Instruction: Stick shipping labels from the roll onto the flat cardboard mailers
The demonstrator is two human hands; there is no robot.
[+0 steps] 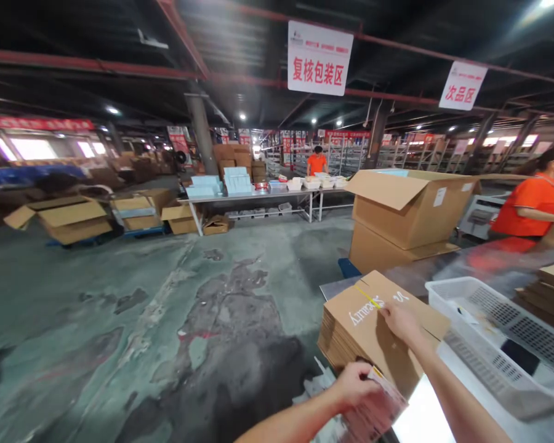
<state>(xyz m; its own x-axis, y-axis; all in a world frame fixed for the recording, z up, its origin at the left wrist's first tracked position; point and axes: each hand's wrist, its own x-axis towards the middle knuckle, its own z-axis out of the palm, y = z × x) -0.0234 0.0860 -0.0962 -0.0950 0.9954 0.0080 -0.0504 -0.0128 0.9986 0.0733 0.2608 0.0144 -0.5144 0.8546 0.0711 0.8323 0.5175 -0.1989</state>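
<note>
A strapped stack of flattened cardboard boxes [341,320] with white lettering lies at the table's near corner. My right hand [402,325] is over the top of this stack, its fingers closed on the yellow strap [367,295] that runs across the cardboard. Lower down, beside the stack's near side, my left hand [357,389] grips a clear plastic packet [381,409], blurred, with some print on it. What the packet contains I cannot make out. Pale crumpled plastic [321,384] shows below the stack, partly behind my left forearm.
Right of the stack sits a white plastic basket [461,289] with a dark item inside. More flat cardboard [547,295] lies at the far right. Large open cartons [392,212] stand beyond the table. One co-worker [529,206] works at right, another [317,163] behind a distant table [253,197].
</note>
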